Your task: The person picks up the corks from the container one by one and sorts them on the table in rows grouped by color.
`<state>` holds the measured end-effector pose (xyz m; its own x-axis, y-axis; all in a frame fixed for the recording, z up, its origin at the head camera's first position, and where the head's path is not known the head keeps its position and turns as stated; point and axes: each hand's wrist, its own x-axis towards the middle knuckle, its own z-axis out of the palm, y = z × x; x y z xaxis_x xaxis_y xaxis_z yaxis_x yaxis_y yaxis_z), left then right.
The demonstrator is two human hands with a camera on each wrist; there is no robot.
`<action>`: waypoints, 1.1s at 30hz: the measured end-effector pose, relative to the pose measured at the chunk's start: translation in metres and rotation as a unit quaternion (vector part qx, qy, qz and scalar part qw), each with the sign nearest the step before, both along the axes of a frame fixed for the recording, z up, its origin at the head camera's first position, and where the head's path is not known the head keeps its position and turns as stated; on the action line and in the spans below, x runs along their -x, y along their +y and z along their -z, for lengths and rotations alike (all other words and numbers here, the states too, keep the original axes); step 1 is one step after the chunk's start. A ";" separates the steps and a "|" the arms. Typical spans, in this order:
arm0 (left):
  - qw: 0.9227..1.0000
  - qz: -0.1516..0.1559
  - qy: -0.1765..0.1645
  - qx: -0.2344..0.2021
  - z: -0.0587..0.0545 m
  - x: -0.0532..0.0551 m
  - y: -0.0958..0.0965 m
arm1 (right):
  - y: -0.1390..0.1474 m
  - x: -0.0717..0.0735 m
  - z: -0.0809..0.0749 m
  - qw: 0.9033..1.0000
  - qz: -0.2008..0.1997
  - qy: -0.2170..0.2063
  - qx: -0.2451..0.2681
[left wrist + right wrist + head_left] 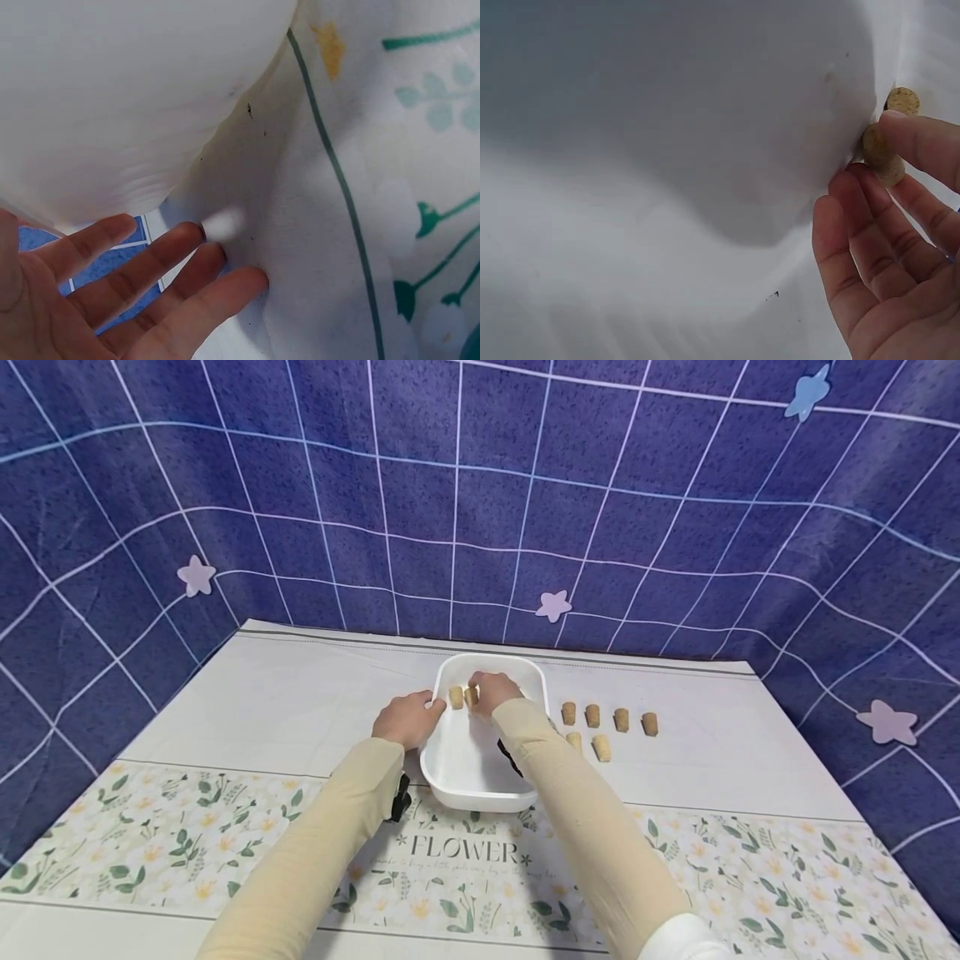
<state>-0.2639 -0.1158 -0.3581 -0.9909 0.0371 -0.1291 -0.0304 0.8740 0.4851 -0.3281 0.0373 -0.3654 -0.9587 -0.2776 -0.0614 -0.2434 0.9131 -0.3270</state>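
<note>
A white plastic tub (480,800) sits on the table. At its left rim, my left hand (407,720) holds the wall; in the left wrist view, the fingers (169,255) lie along the outside, the thumb mostly out of sight. My right hand (495,692) is inside the tub near its far end. Between thumb and fingers it pinches a cork stopper (876,146). Another cork (456,697) stands just left of it in the tub, seen also as a cork top (902,100) in the right wrist view.
Right of the tub several darker corks (592,716) stand in a row. Nearer, two paler corks (602,748) sit, one partly behind the right arm. A flower-printed cloth (225,852) covers the table's front part, and a blue grid curtain (420,502) hangs behind.
</note>
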 end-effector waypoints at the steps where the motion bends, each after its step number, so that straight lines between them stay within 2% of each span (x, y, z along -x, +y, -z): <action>1: 1.000 0.000 0.000 0.000 0.000 0.000 0.000 | 0.000 0.000 0.000 1.000 0.002 -0.001 0.001; 15: 1.000 0.015 0.000 -0.001 0.000 0.001 -0.001 | 0.005 -0.002 0.001 1.000 -0.005 -0.021 -0.005; 25: 1.000 -0.007 -0.017 -0.023 0.000 0.000 -0.001 | 0.008 -0.006 -0.002 0.999 -0.008 -0.029 0.009; 33: 1.000 -0.004 -0.013 -0.015 0.000 -0.001 -0.002 | 0.011 -0.009 -0.011 1.000 -0.017 -0.024 0.006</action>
<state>-0.2628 -0.1176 -0.3584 -0.9875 0.0332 -0.1538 -0.0505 0.8589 0.5096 -0.3193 0.0482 -0.3541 -0.9451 -0.3100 -0.1031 -0.2573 0.9008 -0.3498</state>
